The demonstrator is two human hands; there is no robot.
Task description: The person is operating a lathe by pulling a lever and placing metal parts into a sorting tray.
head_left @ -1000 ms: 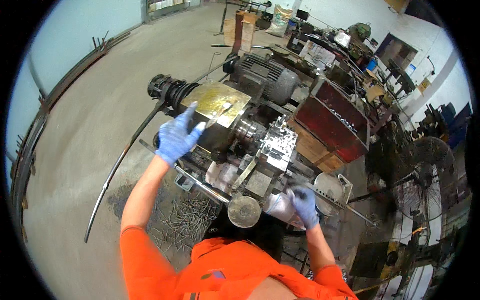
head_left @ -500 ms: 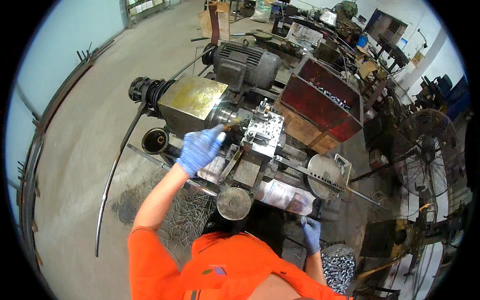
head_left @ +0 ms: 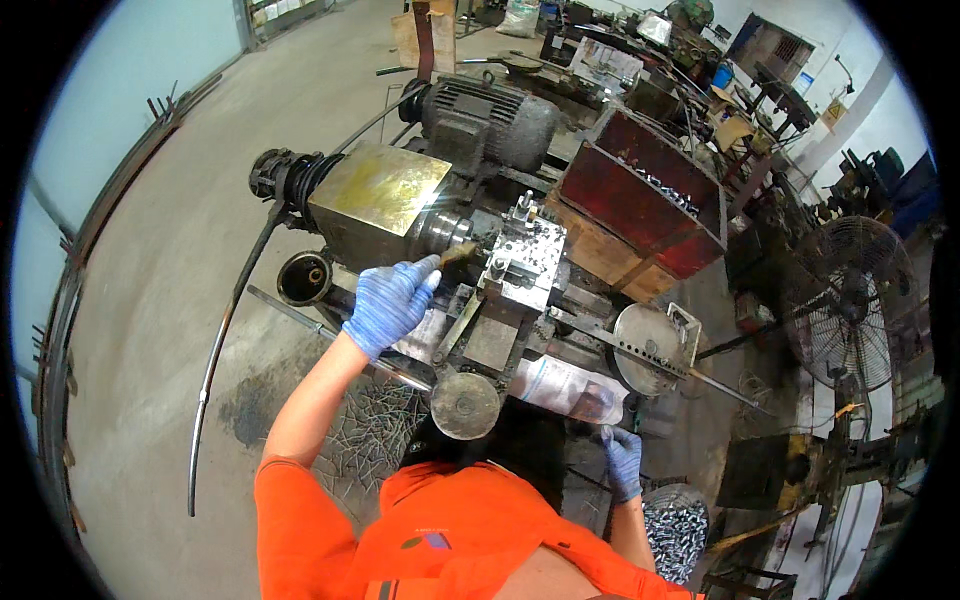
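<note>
My left hand (head_left: 388, 305), in a blue knitted glove, is closed around a small brush (head_left: 458, 253) with a brownish tip. The brush points at the shiny spindle (head_left: 442, 232) of a lathe-like machine, close to the gap before the metal tool block (head_left: 530, 255). Most of the brush's handle is hidden in my fist. My right hand (head_left: 623, 464), gloved the same way, hangs low by the machine's front right. Its thumb and fingertips are pressed together; whatever they pinch is too small to make out.
A red metal box (head_left: 640, 205) with small shiny parts stands behind the machine. Beside my right forearm is a container of small metal pieces (head_left: 675, 535). Metal shavings (head_left: 372, 440) litter the floor, a long bar (head_left: 230, 360) slants at left, and a fan (head_left: 850, 300) stands at right.
My left hand has shifted slightly down with the brush, whose tip now sits just below the spindle. My right hand has hardly moved; the whole view has shifted a little.
</note>
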